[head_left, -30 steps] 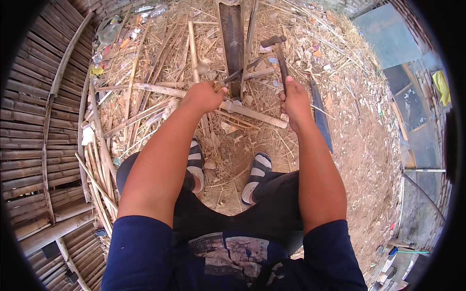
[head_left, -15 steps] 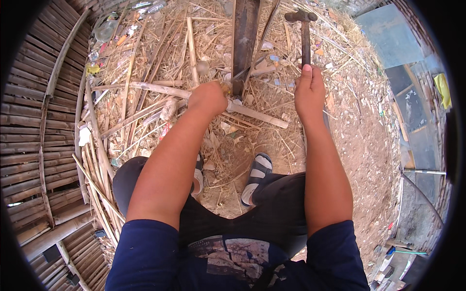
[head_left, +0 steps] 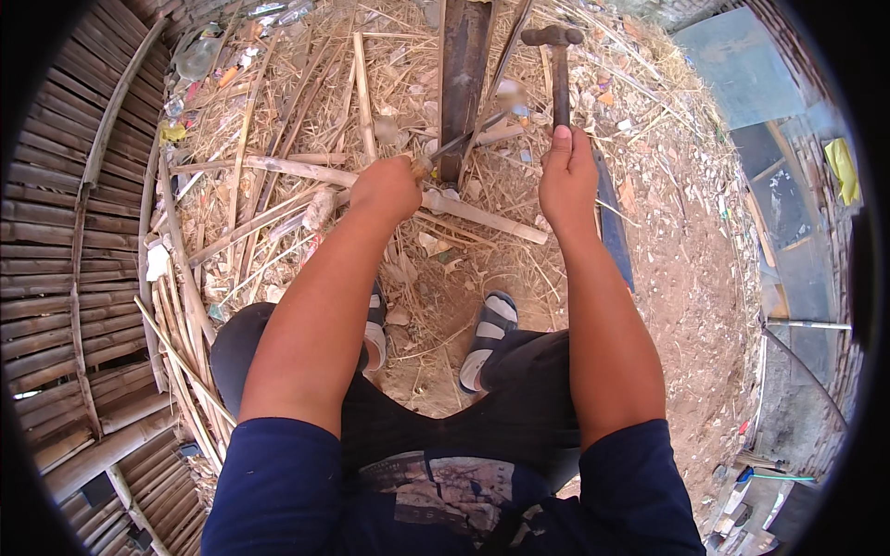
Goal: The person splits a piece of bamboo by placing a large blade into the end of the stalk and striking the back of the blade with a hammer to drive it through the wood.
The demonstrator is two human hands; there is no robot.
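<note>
"Holding what in the right hand (head_left: 568, 183)?"

"Wrapping its fingers around the lower handle of a hammer (head_left: 560, 82), thumb laid flat along the wood. Pointing the metal head (head_left: 552, 36) to twelve o'clock from that fist, well apart from the left hand (head_left: 383, 191)."

"And doing what with the left?"

"Closing it around the near end of a dark, slim tool (head_left: 452, 145). Showing mostly the back of the hand, so cannot tell how each finger sits. Slanting that tool toward two o'clock, past the lower end of a dark, trough-like beam (head_left: 465, 79). Cannot tell whether touching it."

"Finding what close by?"

"Seeing a pale pole (head_left: 487, 219) running from nine o'clock to nearly four, partly behind the left hand. Noting a dark bluish strip (head_left: 616, 243) at five o'clock from the right hand, just beside the forearm."

"And farther out?"

"Spotting a strapped sandal (head_left: 489, 338) at five o'clock from the left hand. Counting, around the whole view, a slatted wall (head_left: 42, 269) at nine o'clock, a bluish sheet (head_left: 742, 74) at two and a yellow cloth (head_left: 842, 171) between two and three."
</note>
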